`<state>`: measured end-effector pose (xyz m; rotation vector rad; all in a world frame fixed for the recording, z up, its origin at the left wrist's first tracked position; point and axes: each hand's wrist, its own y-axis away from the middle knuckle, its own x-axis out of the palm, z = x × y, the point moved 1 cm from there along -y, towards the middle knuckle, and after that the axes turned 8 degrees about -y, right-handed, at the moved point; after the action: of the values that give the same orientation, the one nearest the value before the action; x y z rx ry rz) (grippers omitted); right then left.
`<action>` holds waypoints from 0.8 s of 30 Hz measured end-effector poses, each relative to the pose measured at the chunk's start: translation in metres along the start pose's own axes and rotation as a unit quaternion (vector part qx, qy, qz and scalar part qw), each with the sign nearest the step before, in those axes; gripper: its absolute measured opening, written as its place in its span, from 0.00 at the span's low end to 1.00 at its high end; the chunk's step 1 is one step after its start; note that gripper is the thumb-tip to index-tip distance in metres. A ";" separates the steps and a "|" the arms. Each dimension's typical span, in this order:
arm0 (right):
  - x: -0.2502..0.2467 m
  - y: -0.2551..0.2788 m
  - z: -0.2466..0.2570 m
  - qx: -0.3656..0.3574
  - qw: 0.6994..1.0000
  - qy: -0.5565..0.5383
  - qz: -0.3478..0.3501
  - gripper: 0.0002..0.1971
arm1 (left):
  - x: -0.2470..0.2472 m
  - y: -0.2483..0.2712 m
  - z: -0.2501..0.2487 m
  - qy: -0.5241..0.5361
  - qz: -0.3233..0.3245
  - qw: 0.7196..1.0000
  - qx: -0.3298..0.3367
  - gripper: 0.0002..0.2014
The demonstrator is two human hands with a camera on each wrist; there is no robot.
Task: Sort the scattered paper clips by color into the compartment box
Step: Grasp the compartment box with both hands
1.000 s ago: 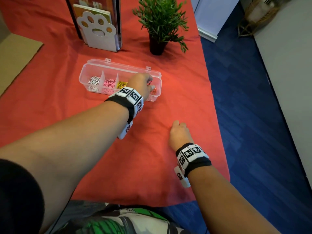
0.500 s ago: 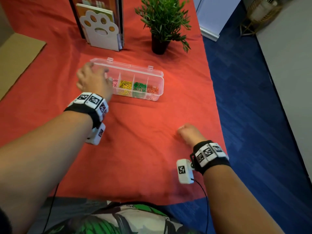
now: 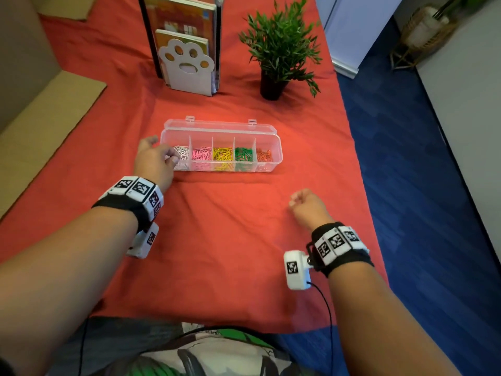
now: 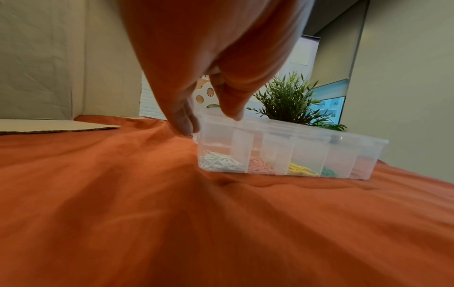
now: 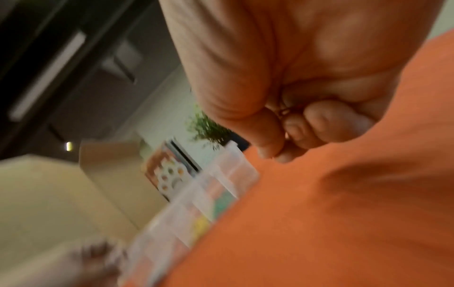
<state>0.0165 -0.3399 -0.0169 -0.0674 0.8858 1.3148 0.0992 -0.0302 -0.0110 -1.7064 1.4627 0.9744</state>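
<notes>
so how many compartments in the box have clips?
5, in a row left to right in the box: white, pink, yellow, green, orange. The left hand partly covers the white one.

The clear plastic compartment box point(image 3: 222, 147) sits on the red-orange tablecloth point(image 3: 222, 253). Behind the box, to its left, stands the white paw-shaped bookend point(image 3: 187, 67) with books; behind it, to its right, the potted green plant point(image 3: 279, 50). Flat brown cardboard point(image 3: 46, 123) lies well left of the box. The left hand point(image 3: 154, 161) is at the box's left end; the right hand point(image 3: 306, 207) lies before its right end, apart.
</notes>
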 end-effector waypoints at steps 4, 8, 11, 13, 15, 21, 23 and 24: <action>-0.001 -0.013 0.047 -0.051 0.984 -0.172 -0.017 0.13 | -0.004 0.011 0.012 0.009 0.010 1.000 0.021 0.08; -0.002 -0.022 0.094 -0.109 0.942 -0.308 -0.068 0.17 | -0.012 0.012 0.018 0.008 0.018 0.999 0.027 0.08; 0.006 -0.031 0.114 -0.175 0.935 -0.285 -0.115 0.14 | -0.017 0.011 0.028 0.005 0.022 0.999 0.027 0.07; 0.024 -0.035 0.117 -0.174 0.950 -0.237 -0.110 0.14 | -0.018 0.012 0.036 0.010 0.026 0.999 0.020 0.06; 0.045 -0.040 0.113 -0.145 0.979 -0.134 -0.051 0.13 | -0.017 0.013 0.039 0.017 0.032 0.999 0.017 0.06; 0.035 -0.046 0.104 -0.105 0.991 -0.008 -0.084 0.18 | -0.018 0.006 0.040 0.032 0.045 0.998 0.008 0.06; 0.024 -0.054 0.104 -0.112 0.986 0.006 -0.120 0.19 | -0.017 0.005 0.038 0.037 0.040 0.999 0.005 0.06; 0.021 -0.058 0.103 -0.093 0.989 0.015 -0.110 0.19 | -0.017 0.004 0.036 0.033 0.038 0.999 0.005 0.06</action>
<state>0.1194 -0.2875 0.0166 -0.3239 0.7553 1.1879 0.0899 0.0087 -0.0142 -1.7019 1.5811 0.9576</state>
